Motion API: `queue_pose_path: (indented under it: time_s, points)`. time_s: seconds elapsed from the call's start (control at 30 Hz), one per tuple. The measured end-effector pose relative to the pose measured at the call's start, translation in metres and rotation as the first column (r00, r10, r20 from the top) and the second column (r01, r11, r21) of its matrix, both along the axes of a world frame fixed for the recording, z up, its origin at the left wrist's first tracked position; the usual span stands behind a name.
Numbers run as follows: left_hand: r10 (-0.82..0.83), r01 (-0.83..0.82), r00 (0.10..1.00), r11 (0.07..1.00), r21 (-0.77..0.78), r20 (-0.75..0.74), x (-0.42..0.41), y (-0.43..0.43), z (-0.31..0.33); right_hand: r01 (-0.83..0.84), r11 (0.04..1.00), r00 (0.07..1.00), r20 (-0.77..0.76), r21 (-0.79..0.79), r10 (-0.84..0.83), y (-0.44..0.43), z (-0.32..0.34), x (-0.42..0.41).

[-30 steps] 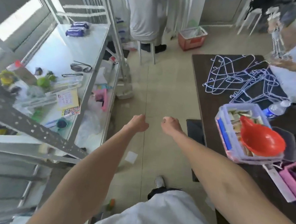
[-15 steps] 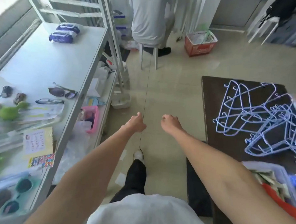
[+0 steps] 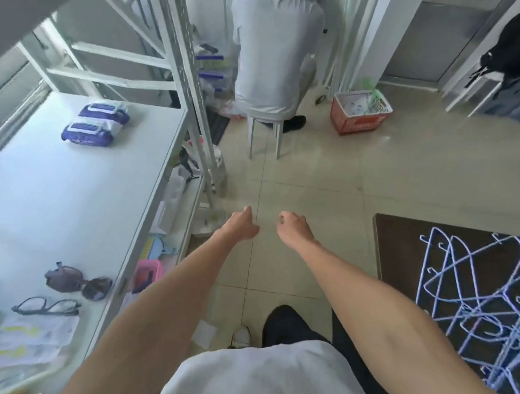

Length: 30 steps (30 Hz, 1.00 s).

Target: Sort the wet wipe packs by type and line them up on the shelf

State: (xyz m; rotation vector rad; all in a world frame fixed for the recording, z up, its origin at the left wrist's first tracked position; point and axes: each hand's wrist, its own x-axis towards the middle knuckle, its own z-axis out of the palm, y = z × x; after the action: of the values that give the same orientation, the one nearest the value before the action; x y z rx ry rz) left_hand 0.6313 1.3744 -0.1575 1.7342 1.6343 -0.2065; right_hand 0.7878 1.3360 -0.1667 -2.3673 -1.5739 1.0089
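Two purple and white wet wipe packs lie side by side at the far end of the white shelf [image 3: 71, 205]: the nearer pack [image 3: 87, 133] and the farther pack [image 3: 105, 114]. My left hand [image 3: 241, 226] and my right hand [image 3: 293, 228] are held out in front of me over the tiled floor, both curled into loose fists with nothing in them. Both hands are well to the right of the shelf and far from the packs.
Sunglasses [image 3: 78, 283], spectacles [image 3: 46, 306] and papers lie on the near end of the shelf. A person in a white shirt [image 3: 273, 56] sits on a stool ahead. A red basket [image 3: 361, 113] stands on the floor. A dark table [image 3: 400, 249] with blue wire hangers [image 3: 473, 298] is at right.
My view has moved forward along the shelf and the wipe packs and seated person are closer. The tub with the orange funnel has left the view. Both fists stay held out.
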Motion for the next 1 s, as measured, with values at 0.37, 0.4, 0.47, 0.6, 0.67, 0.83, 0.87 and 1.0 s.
queue_pose_path:
  time_s: [0.37,0.4,0.47,0.6,0.67,0.83,0.87,1.0]
  points:
    - [0.301,-0.302,0.953,0.953,0.016,0.047,-0.031,0.201,-0.026,-0.355,0.934,0.934,-0.015,0.049,0.356,0.26,-0.025,-0.041]
    - [0.351,-0.352,0.934,0.936,0.01,0.065,-0.039,0.215,-0.023,-0.398,0.915,0.916,-0.017,0.066,0.4,0.281,-0.022,-0.052]
    - [0.454,-0.456,0.888,0.89,0.017,0.079,-0.058,0.236,-0.009,-0.468,0.877,0.881,-0.023,0.112,0.473,0.32,-0.013,-0.079]
    - [0.695,-0.707,0.703,0.706,0.045,0.151,-0.107,0.249,0.004,-0.628,0.757,0.77,0.0,0.18,0.638,0.372,0.008,-0.148]
    - [0.807,-0.821,0.569,0.568,0.054,0.158,-0.137,0.243,0.002,-0.696,0.693,0.703,-0.02,0.185,0.711,0.386,0.013,-0.183]
    - [0.961,-0.979,0.206,0.204,0.026,0.186,-0.201,0.232,-0.006,-0.756,0.618,0.621,-0.063,0.216,0.781,0.417,0.008,-0.248]
    - [0.971,-0.991,0.13,0.129,0.019,0.202,-0.212,0.234,-0.006,-0.755,0.619,0.62,-0.071,0.216,0.781,0.422,0.008,-0.256]
    - [0.93,-0.984,-0.179,-0.167,-0.066,0.32,-0.243,0.248,0.002,-0.736,0.641,0.63,-0.126,0.218,0.767,0.445,0.011,-0.283]
